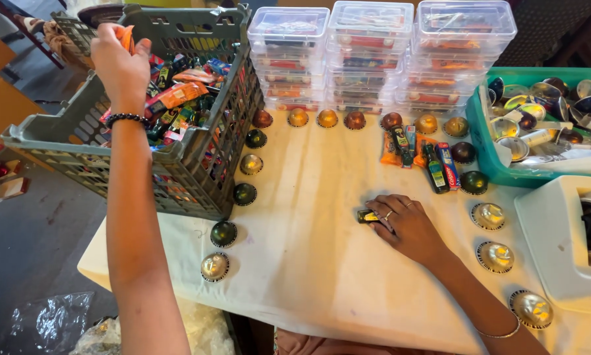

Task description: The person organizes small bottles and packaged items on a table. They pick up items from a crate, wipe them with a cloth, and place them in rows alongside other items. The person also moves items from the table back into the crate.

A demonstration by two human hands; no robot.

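Right, two hands spread wide apart. Left hand (120,62) is up over the grey crate (59,135) at the table's left edge, fingers pinched shut on a small orange packet (126,36) — only a corner of it shows above the knuckles, so can't tell its full shape. Below that hand the crate is packed w/ more colourful packets (177,98).

Right hand (406,223) lies flat on the white tablecloth (308,263), mid-table, fingertips pressed down on a small dark packet w/ yellow on it (366,215). Fingers curled over it, not lifted — more a pin than a grasp. Packet's long axis runs roughly left-right, poking out leftward from the fingertips, i.e. toward the crate side.

Up-right of that hand, well apart, a little cluster of packets (419,154) lies upright-ish on the cloth, long axes pointing away from the person. Rt hand is far nearer that cluster than the left. Round foil capsules (255,139) ring the work area; stacked clear lidded boxes (371,52) at the back, teal bin (481,141) at right
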